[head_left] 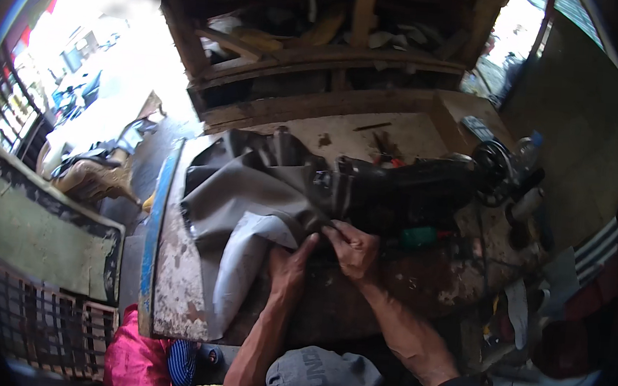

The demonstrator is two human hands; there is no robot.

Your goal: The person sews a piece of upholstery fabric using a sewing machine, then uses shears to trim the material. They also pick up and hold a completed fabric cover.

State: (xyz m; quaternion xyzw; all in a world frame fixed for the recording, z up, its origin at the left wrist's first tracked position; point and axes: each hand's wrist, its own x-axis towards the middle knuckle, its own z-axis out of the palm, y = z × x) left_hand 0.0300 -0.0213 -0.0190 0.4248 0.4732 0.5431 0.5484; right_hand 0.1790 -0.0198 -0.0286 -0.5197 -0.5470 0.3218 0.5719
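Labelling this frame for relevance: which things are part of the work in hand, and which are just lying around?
In hand:
left hand and right hand, both on the grey leather-like sheet
black sewing machine, which the sheet is fed under
worn wooden table

Lying about:
green-handled tool
pink cloth bundle
wooden shelf unit

Both hands, left [290,264] and right [352,249], meet with fingers curled, forearms bare.

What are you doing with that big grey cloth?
A person sits at a worn table with a black sewing machine on it. Both hands press a grey sheet by the machine: the left hand on its pale folded edge, the right hand beside it, nearer the machine.
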